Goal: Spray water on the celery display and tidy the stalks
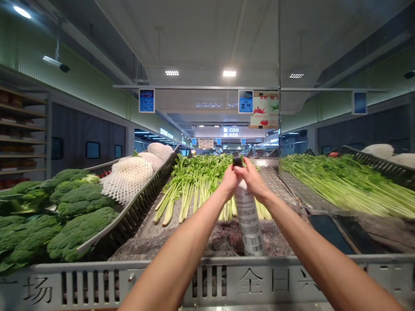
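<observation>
White bottle roughly upright in front of the celery; left hand and right hand, fingers clamped round its black top; grip looks done, release left; whether top's been worked, can't tell.

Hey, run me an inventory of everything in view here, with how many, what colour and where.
Bottle: one, white with black top, centre
Celery: many stalks, green, behind bottle
Broccoli: several heads, green, left
Foam-netted items: several, white netting, behind broccoli
Slatted divider: one, dark grey, left of celery
Front rail: one, grey, along bottom
Flat object: one, dark, lower right
Mirror panel: one, reflecting celery, right
Hanging signs: several, blue, overhead
Poster: one, pale with red, overhead
Shelves: several, far left
Ceiling lights: several, white, above
Left hand: one, gripping bottle's upper end
Right hand: one, same place
</observation>
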`<state>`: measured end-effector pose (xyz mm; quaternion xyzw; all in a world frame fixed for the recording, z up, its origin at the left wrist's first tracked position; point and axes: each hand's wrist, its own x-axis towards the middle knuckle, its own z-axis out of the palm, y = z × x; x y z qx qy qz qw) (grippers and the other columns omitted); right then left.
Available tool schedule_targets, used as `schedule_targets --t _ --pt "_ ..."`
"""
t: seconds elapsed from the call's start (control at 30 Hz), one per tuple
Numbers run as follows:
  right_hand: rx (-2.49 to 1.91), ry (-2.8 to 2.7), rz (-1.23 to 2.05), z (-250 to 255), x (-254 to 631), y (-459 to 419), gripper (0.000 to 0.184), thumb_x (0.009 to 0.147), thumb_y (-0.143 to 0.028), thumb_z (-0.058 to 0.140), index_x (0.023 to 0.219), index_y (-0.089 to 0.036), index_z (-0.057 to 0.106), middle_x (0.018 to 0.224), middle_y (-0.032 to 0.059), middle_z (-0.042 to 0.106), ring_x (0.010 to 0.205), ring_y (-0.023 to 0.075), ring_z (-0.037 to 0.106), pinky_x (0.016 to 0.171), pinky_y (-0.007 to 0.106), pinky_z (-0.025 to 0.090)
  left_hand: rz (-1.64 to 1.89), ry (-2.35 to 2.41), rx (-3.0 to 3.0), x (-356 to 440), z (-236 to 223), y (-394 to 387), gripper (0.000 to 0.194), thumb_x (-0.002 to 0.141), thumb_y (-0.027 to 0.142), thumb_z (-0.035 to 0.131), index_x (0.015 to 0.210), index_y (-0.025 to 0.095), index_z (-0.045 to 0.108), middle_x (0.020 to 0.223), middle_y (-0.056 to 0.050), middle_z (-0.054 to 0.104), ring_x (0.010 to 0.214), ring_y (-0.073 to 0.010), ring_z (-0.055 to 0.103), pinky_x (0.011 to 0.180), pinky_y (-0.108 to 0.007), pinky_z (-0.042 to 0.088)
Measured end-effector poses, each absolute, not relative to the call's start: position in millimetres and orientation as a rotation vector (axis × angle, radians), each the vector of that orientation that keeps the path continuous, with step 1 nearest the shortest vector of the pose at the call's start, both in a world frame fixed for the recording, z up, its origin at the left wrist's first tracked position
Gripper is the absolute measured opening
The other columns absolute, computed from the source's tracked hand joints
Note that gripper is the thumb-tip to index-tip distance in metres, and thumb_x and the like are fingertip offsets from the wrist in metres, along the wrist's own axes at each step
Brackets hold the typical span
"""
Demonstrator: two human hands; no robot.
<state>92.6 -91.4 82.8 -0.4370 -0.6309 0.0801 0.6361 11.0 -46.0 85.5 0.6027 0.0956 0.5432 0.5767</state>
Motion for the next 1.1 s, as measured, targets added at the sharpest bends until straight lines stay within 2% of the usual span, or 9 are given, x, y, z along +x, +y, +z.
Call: schedule_targets --t 0.07,0.1,0.2,0.3,0.5,0.67,0.83,0.97,1.1 --pt "-1.024 -1.366 0.182 68.2 101.8 -86.2 0.068 0.072 -0.051 0.043 0.130 -0.021 0.027 0.136 0.0086 0.024 0.116 0.0249 0.035 0.088 0.039 0.035 1.353 0.310 1.335 -8.4 94.5 -37.4 0.027 0.055 0.022 0.064 0.078 0.014 0.053 0.058 0.001 0.057 0.046 -0.0097 0.051 0.049 -0.024 0.041" --pt "-1.050 -1.307 0.164 59.8 110.5 -82.6 0.066 0.073 -0.051 0.041 0.130 -0.021 0.027 0.135 0.0086 0.028 0.114 0.0237 0.038 0.087 0.037 0.036 1.388 0.344 1.290 -21.0 100.6 -32.3 0.026 0.055 0.023 0.065 0.076 0.014 0.052 0.054 0.002 0.055 0.043 -0.0095 0.050 0.047 -0.025 0.042" --pt "-1.236 -1.084 -0.049 33.8 147.9 -71.2 0.060 0.072 -0.050 0.041 0.121 -0.016 0.042 0.122 0.0131 0.044 0.103 0.0243 0.047 0.084 0.037 0.037 1.482 0.388 1.216 -62.3 120.9 -18.4 0.027 0.054 0.030 0.066 0.071 0.014 0.051 0.050 0.003 0.052 0.039 -0.0096 0.049 0.042 -0.024 0.041" --pt "-1.281 -0.964 -0.162 9.7 185.1 -64.5 0.057 0.070 -0.044 0.040 0.114 -0.009 0.046 0.115 0.0176 0.047 0.096 0.0259 0.049 0.085 0.040 0.034 1.460 0.423 1.279 -93.4 135.2 -12.9 0.031 0.052 0.030 0.068 0.074 0.015 0.053 0.048 0.003 0.052 0.038 -0.0095 0.049 0.039 -0.022 0.040" --pt "-1.346 -0.944 -0.308 -23.8 218.0 -66.8 0.047 0.065 -0.039 0.039 0.101 -0.011 0.052 0.102 0.0142 0.053 0.082 0.0221 0.053 0.080 0.038 0.037 1.435 0.485 1.357 -120.6 158.7 -20.7 0.026 0.056 0.029 0.064 0.076 0.015 0.054 0.046 0.003 0.051 0.039 -0.0098 0.050 0.038 -0.021 0.041" --pt "-1.393 -0.998 -0.355 -29.1 217.5 -62.9 0.043 0.066 -0.040 0.038 0.095 -0.012 0.055 0.096 0.0128 0.055 0.072 0.0195 0.053 0.076 0.036 0.039 1.431 0.660 1.523 -136.3 178.4 -23.8 0.021 0.058 0.027 0.063 0.072 0.015 0.055 0.046 0.001 0.051 0.037 -0.0110 0.049 0.036 -0.022 0.040" --pt "-1.402 -1.026 -0.359 -25.1 204.6 -59.6 0.046 0.067 -0.040 0.037 0.097 -0.010 0.054 0.100 0.0151 0.053 0.073 0.0202 0.053 0.077 0.037 0.039 1.374 0.894 1.655 -132.7 150.2 -11.5 0.032 0.051 0.032 0.069 0.074 0.013 0.056 0.056 -0.003 0.056 0.037 -0.0117 0.050 0.034 -0.023 0.038" --pt "-1.377 -1.063 -0.377 -21.7 192.4 -58.5 0.044 0.069 -0.039 0.036 0.099 -0.012 0.053 0.103 0.0139 0.051 0.076 0.0196 0.054 0.077 0.036 0.040 1.306 0.865 1.654 -127.1 133.3 -5.4 0.034 0.051 0.032 0.069 0.077 0.013 0.056 0.065 -0.006 0.059 0.046 -0.0147 0.056 0.039 -0.025 0.043" --pt "-1.366 -1.167 -0.377 -24.4 187.1 -54.3 0.039 0.070 -0.039 0.038 0.094 -0.013 0.054 0.102 0.0121 0.050 0.073 0.0178 0.056 0.075 0.034 0.042 1.381 0.890 1.674 -143.7 156.3 -5.0 0.031 0.054 0.028 0.066 0.077 0.011 0.055 0.064 -0.011 0.061 0.042 -0.0163 0.054 0.039 -0.028 0.043"
